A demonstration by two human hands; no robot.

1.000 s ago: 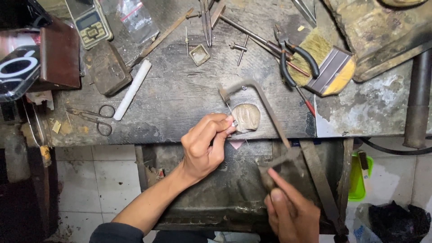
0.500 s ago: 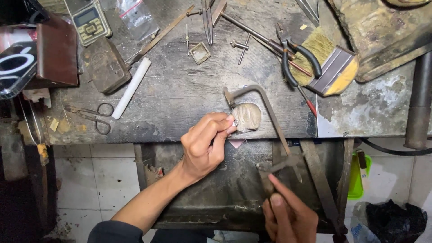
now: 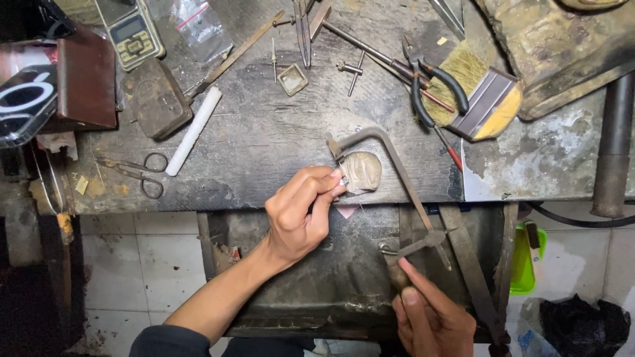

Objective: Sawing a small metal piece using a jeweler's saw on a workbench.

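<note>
The saw (image 3: pixel 397 192), a small metal frame with a thin blade, stands across the front edge of the workbench (image 3: pixel 264 152), its top hooked over the worn wooden peg (image 3: pixel 360 173) and its handle down below the bench. The right hand (image 3: pixel 430 317) is closed around that handle, forefinger laid along it. The left hand (image 3: pixel 301 215) is pinched narrow, thumb and fingertips pressing something tiny against the peg; what it is I cannot make out, it is too small and mostly hidden by the fingers.

Since half a second ago the frame has slid a little lower and the right hand has sunk with it toward the bottom of the view, so I judge a downstroke is under way and the cut is going on. The left hand has hardly shifted.

Compared with a second back, the rest of the bench lies as it did: scissors (image 3: pixel 139 173) at the left, the white stick (image 3: pixel 193 130), the pliers (image 3: pixel 430 82) and the wide brush (image 3: pixel 479 99) at the back.
</note>
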